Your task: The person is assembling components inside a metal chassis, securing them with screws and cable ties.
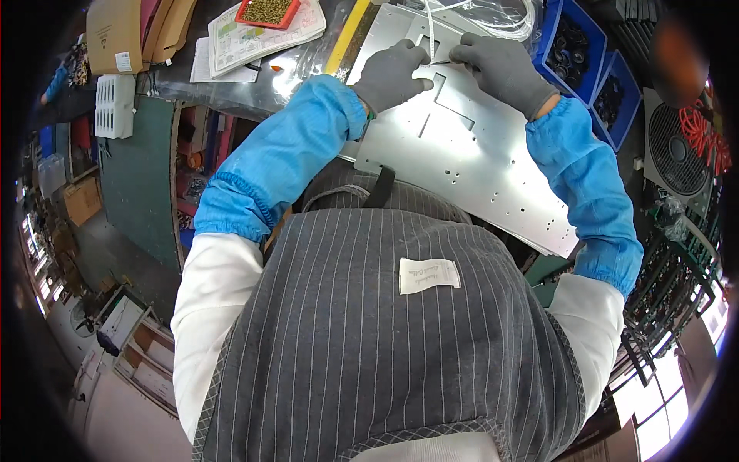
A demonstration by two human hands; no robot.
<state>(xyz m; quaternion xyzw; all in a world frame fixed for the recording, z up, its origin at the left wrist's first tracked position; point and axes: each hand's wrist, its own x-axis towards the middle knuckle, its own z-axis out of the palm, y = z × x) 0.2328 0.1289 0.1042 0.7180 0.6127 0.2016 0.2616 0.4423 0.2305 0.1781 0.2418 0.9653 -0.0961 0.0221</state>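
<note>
Both my hands wear grey gloves and are over a shiny flat sheet-metal panel (493,173) with cut-outs and small holes. My left hand (389,75) lies at the panel's far left part, its thumb apart from the fingers and no object visible between them. Across from it, my right hand (504,71) has its fingers bunched and bent toward the rectangular cut-out; whatever is under the fingertips is hidden. Between the two hands a thin white cable (430,31) runs down onto the panel. I cannot tell whether any finger touches it.
Blue bins (571,45) of dark round parts stand beyond my right hand. Coiled white cable (517,23) lies at the far edge. Left of the panel are a yellow strip (346,37), papers (265,38) and a red tray (268,12) of small brass-coloured parts. A fan (679,146) is at right.
</note>
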